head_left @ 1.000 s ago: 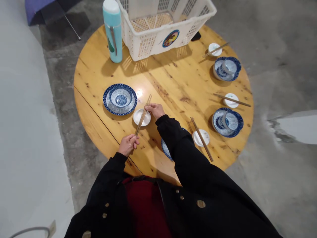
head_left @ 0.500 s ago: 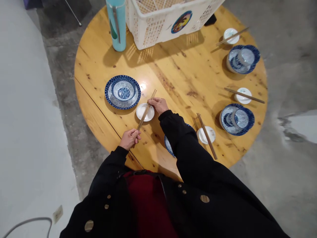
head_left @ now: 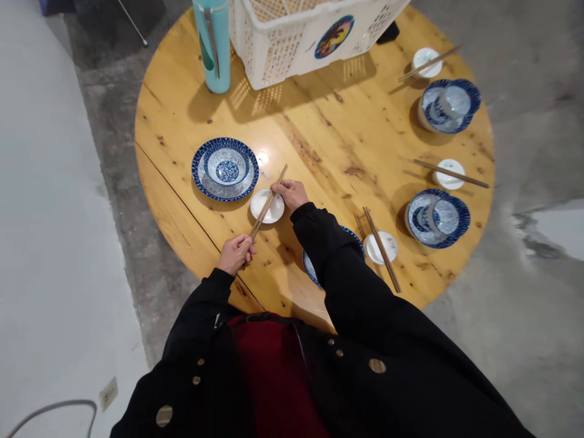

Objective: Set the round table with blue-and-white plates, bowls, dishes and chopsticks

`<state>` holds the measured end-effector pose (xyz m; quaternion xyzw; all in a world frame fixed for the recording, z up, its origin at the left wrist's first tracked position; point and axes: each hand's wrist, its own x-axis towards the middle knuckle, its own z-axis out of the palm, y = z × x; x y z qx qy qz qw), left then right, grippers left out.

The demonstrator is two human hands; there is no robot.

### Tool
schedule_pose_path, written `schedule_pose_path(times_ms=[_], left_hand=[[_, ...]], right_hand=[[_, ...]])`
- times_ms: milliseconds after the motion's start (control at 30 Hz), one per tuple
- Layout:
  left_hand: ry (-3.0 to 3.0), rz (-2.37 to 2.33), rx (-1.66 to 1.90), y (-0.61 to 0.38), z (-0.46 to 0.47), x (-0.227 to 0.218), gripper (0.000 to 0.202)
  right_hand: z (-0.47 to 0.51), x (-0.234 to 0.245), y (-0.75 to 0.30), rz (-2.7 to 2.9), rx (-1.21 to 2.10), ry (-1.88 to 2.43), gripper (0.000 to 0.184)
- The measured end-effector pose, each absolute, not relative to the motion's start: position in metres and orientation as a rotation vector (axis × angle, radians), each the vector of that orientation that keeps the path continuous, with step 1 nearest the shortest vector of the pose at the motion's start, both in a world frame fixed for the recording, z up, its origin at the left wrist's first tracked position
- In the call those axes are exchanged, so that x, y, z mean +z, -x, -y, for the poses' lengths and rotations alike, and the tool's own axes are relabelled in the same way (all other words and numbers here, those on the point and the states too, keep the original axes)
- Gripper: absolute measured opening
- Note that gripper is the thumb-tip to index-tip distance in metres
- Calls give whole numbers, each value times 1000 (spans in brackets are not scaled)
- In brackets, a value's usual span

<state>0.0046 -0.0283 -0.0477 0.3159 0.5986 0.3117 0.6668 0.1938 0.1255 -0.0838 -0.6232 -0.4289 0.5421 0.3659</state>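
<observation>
1. Left hand held the near end of the chopsticks. Its grip was clamped, with the fingers curled round both sticks as one bundle.
2. Right hand was at the far end, its grip pinched together on the sticks just short of the tips. The thumb side was hidden, so I couldn't tell how firm the pinch was.
3. The long axis ran diagonally from near-left to far-right, rising from the left hand at the counter edge toward the counter's middle. The tips poked out a little past the right hand.
4. Mid-span, the sticks crossed the white dish, roughly through its centre. I couldn't tell whether they touched it or were just above it.
5. The dish lay just beside the blue plate, on its near-right side. A bowl sat in the plate.
6. Right hand was the nearer one to the dish, almost touching its far-right rim. Left hand was clear of it, on the near side.
7. Elsewhere:
   - A second pair lay across its own dish to the right, on a similar but mirrored diagonal.
   - A basket and a flask stood at the far edge, well apart from both hands.
</observation>
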Motion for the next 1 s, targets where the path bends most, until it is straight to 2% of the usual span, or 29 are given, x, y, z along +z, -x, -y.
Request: schedule_pose_path(times_ms=[367, 1000], left_hand=[[-718, -1367, 724, -1, 25, -44, 29], [-806, -1410, 775, 8, 19, -45, 27]], right_hand=[[-120, -84, -193, 1250, 1248, 1699, 34], [-114, -79, -189, 1280, 1124, 1829, 31]])
